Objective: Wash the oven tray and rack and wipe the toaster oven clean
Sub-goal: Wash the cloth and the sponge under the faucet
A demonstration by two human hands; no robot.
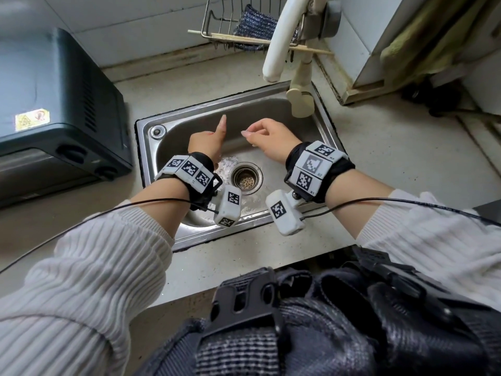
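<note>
A black toaster oven stands on the counter at the left, its door closed. Both my hands hover over the small steel sink. My left hand has its thumb sticking up and its fingers curled, with nothing in it. My right hand is loosely curled, fingertips near each other, and it holds nothing. A little water lies around the drain. No oven tray or rack is in view.
A white faucet arches over the sink's back right corner. Behind it a wire rack holds chopsticks and a dark blue cloth. A white cabinet with a hanging cloth stands at the right.
</note>
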